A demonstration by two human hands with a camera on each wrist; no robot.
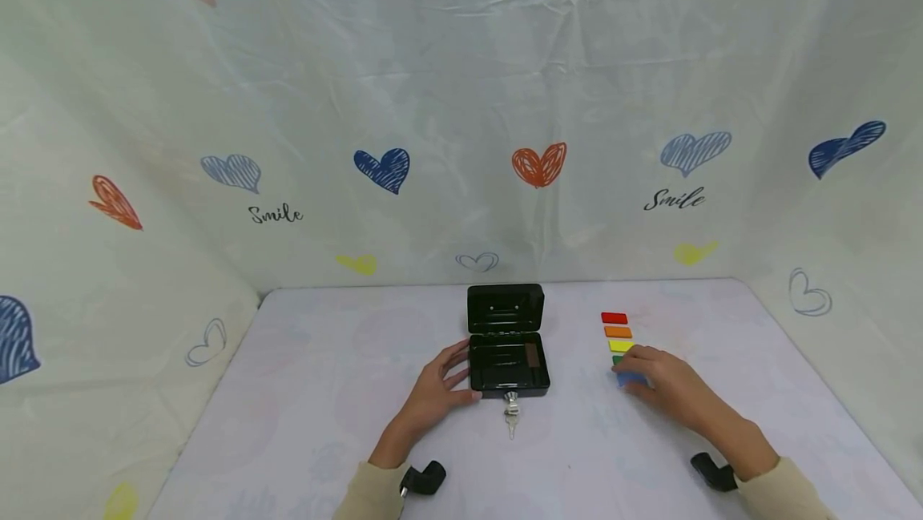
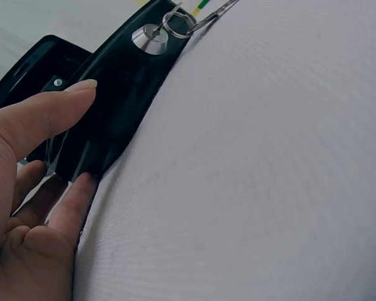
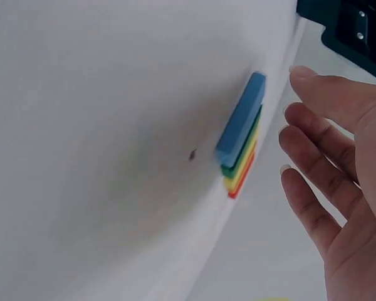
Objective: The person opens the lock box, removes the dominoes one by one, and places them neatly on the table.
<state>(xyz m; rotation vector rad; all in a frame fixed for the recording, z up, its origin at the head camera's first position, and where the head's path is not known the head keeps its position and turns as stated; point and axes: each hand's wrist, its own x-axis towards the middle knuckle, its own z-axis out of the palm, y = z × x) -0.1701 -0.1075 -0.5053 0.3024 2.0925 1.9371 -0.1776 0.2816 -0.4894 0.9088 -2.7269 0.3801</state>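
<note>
A black metal cash box stands on the table with its lid raised. From its front lock hangs a ring with a key. My left hand rests against the box's left side, fingers extended along it and thumb by the front corner. On the right, my right hand hovers over a blue block, thumb and fingers apart and nothing between them. Beyond it, in a column, lie a green block, a yellow block, an orange block and a red block.
A brown piece lies inside the box at its right. The white table ends at a hanging cloth printed with hearts. Black wrist-camera mounts sit at both wrists.
</note>
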